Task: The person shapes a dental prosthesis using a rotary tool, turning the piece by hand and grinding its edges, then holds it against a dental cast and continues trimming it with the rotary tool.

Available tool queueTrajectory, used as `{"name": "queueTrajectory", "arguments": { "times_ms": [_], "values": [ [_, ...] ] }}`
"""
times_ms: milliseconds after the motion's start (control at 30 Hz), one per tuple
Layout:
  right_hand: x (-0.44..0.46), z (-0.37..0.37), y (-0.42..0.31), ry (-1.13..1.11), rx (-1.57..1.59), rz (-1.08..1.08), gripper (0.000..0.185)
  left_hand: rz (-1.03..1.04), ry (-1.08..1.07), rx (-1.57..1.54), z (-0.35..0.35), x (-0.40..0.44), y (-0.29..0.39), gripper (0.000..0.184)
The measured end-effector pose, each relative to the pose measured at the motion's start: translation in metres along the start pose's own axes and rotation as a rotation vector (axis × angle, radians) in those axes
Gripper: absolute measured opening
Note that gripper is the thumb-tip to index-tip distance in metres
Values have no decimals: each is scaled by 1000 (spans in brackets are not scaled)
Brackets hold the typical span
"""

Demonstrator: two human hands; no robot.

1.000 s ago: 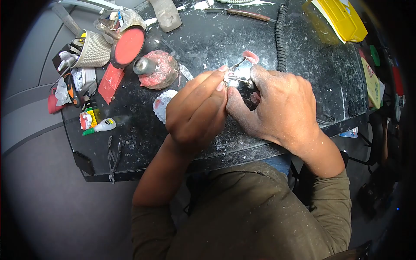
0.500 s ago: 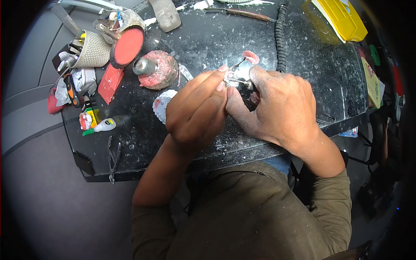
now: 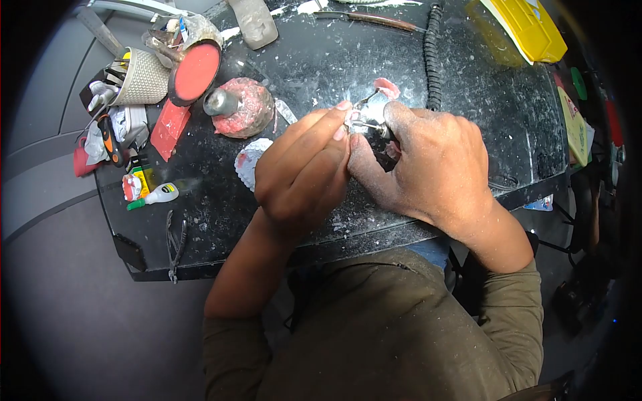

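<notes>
My left hand [image 3: 301, 160] has its fingertips pinched around a small whitish-pink piece [image 3: 352, 117], mostly covered by the fingers, so its kind is unclear. Against it my right hand [image 3: 428, 164], dusted with white powder, grips a rotary handpiece [image 3: 382, 128] whose thin metal tip points at the piece. The hand hides most of the handpiece. Shiny metal shows just behind the fingers. Beyond them a pink fragment [image 3: 386, 87] lies on the dark table [image 3: 334, 73]. Beside my left hand sits a white plaster piece [image 3: 247, 160] with a scalloped edge.
A coiled black cord [image 3: 433, 60] runs behind my right hand. To the left stand a pink-crusted round pot [image 3: 246, 110], a round pan of pink wax [image 3: 197, 70], a red wax sheet [image 3: 171, 130] and a basket [image 3: 144, 77]. Pliers [image 3: 176, 247] overhang the front edge; a yellow tray [image 3: 542, 37] lies far right.
Both hands keep almost the same place and grip. The metal tip between them has shifted very slightly.
</notes>
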State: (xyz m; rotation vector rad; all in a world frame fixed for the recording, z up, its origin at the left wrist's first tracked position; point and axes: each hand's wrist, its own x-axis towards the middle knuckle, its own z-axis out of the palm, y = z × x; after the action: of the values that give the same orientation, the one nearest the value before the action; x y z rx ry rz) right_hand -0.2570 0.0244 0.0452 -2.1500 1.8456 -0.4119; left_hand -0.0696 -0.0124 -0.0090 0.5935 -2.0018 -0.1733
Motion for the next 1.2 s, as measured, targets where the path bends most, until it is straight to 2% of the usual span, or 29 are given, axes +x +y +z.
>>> {"name": "queueTrajectory", "arguments": {
  "times_ms": [133,167,233,467,533,733,767,833,967,1033,1200],
  "values": [
    [1,0,-1,8,-16,23,55,0,14,7,0,-1,-1,18],
    [2,-1,-2,18,37,38,50,0,14,6,0,0,0,18],
    [3,0,-2,29,89,53,54,-11,1,-3,-2,1,1,17],
    [0,1,0,-2,-35,18,52,-9,2,9,0,2,0,16],
    [0,1,1,9,-27,10,51,35,17,2,2,0,-3,9],
    [1,0,0,7,-27,27,55,44,10,20,1,1,-3,9],
    [1,1,0,34,33,34,49,44,10,20,1,1,-3,9],
    [2,2,-1,61,94,41,53,45,13,14,1,1,-3,8],
    [2,0,-2,40,75,52,53,48,12,14,2,0,-3,8],
    [1,0,-2,28,65,45,53,10,5,2,1,-1,-1,17],
    [0,1,1,24,1,30,54,12,-6,15,-1,2,-1,12]
  ]
}}
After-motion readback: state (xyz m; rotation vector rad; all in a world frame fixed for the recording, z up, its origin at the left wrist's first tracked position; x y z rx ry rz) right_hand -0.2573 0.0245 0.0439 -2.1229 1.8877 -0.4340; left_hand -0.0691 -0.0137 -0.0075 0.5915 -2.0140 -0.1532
